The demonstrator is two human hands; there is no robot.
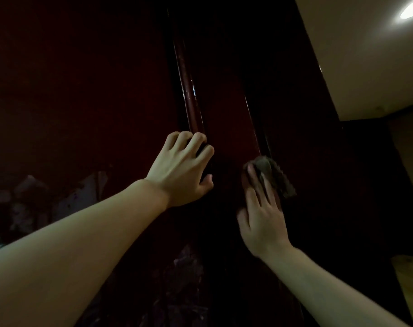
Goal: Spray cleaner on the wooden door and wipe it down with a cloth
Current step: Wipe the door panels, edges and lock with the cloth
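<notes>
The dark reddish-brown wooden door [226, 97] fills the middle of the dim head view, seen from below, with a glossy rounded edge running up it. My left hand [182, 171] grips that edge, fingers curled around it. My right hand [259, 208] lies flat against the door face to the right, pressing a small grey-brown cloth [275, 175] under its fingers. The cloth sticks out beyond the fingertips. No spray bottle is in view.
A pale ceiling [356, 55] with a bright lamp [410, 9] shows at the upper right. A dark red surface [71, 90] lies left of the door edge, with worn, peeling patches [47, 199] lower down. A yellowish wooden surface [410, 279] sits at the lower right.
</notes>
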